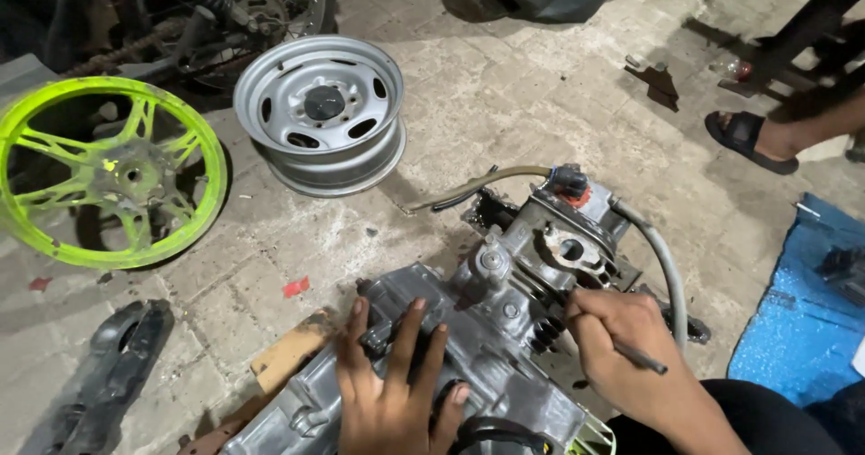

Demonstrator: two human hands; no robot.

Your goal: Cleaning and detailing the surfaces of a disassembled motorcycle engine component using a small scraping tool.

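A grey motorcycle engine [505, 311] lies on the paved floor in front of me, its cylinder head [572, 239] pointing away. My left hand [396, 387] rests flat on the crankcase, fingers spread. My right hand [622, 347] is closed around a thin dark metal tool [641, 358], whose tip is set against the side of the cylinder. A grey hose [665, 266] curves from the head down past my right hand. An olive hose [478, 185] runs off the head to the left.
A silver steel wheel rim [322, 113] and a neon green spoked wheel [104, 171] lie at the left. A black plastic cover [113, 374] sits at bottom left. A blue tarp [806, 311] is at right. Another person's sandalled foot [752, 140] stands at upper right.
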